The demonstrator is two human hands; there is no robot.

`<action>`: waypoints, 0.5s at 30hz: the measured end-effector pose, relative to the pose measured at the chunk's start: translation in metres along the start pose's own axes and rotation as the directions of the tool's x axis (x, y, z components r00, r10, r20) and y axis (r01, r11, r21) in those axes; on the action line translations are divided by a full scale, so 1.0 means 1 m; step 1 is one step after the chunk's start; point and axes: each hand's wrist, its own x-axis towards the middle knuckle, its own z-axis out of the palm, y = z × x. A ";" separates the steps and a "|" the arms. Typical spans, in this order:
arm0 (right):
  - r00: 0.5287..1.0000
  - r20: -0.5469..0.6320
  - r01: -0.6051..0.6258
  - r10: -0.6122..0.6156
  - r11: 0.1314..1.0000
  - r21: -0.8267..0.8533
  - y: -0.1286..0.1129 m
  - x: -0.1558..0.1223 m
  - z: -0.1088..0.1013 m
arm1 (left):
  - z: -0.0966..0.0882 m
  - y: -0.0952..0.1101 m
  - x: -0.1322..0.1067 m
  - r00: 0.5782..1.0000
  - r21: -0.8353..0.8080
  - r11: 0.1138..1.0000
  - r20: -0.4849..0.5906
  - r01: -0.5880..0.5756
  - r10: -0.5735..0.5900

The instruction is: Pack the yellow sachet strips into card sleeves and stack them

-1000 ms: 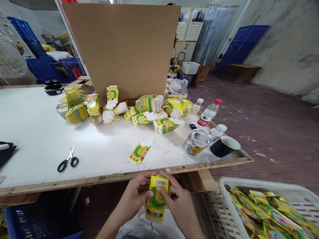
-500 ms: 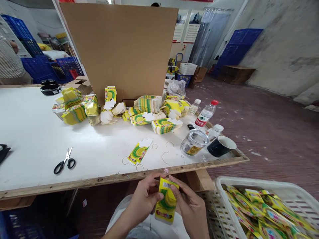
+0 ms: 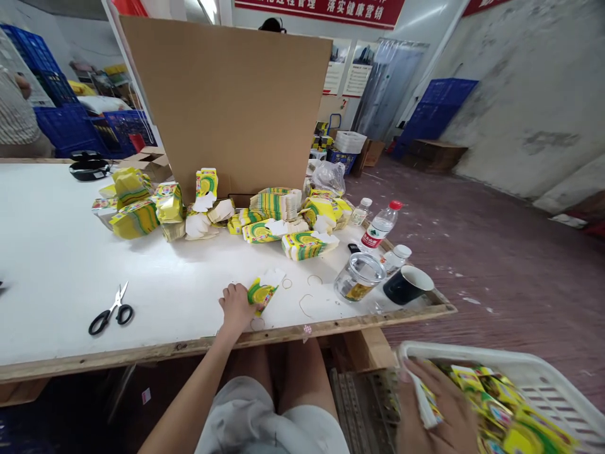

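Note:
My left hand rests on the white tabletop, its fingers curled at the left edge of a flat yellow-green carton. The fingertips partly cover that carton. At the lower right, my right hand is smeared by motion over the near left side of a white plastic basket. A small yellow carton with a white side shows between its thumb and fingers. Inside the basket lie several made-up yellow cartons. Thin rubber bands are scattered to the right of the flat carton.
Black-handled scissors lie at the left. Bundles of flat cartons line the back before a tall cardboard sheet. A clear jar, a red-capped bottle and a dark mug stand near the table's right edge.
My hands have parted. The carton both held over my lap has gone right with my right hand to the basket. My left hand has moved up onto the flat carton on the table.

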 end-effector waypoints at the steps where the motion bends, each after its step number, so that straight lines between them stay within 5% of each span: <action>1: 0.999 0.034 0.009 -0.010 0.999 0.036 -0.013 -0.006 0.013 | -0.001 -0.002 0.001 1.000 -0.020 1.000 0.010 -0.002 0.003; 4: 0.985 0.169 0.000 -0.039 0.975 0.224 -0.041 -0.021 0.046 | -0.009 -0.003 -0.006 0.997 -0.133 0.989 0.044 -0.060 0.066; 7: 0.945 0.305 0.006 -0.117 0.940 0.342 -0.057 -0.031 0.066 | -0.020 0.006 -0.037 0.984 -0.277 0.946 0.018 -0.166 0.178; 11: 0.877 0.439 0.022 -0.193 0.931 0.364 -0.070 -0.040 0.080 | -0.025 0.021 -0.101 0.952 -0.430 0.861 0.016 -0.270 0.306; 15: 0.860 0.504 -0.156 -0.074 0.904 0.399 -0.070 -0.046 0.080 | -0.026 0.029 -0.138 0.933 -0.670 0.699 0.024 -0.251 0.358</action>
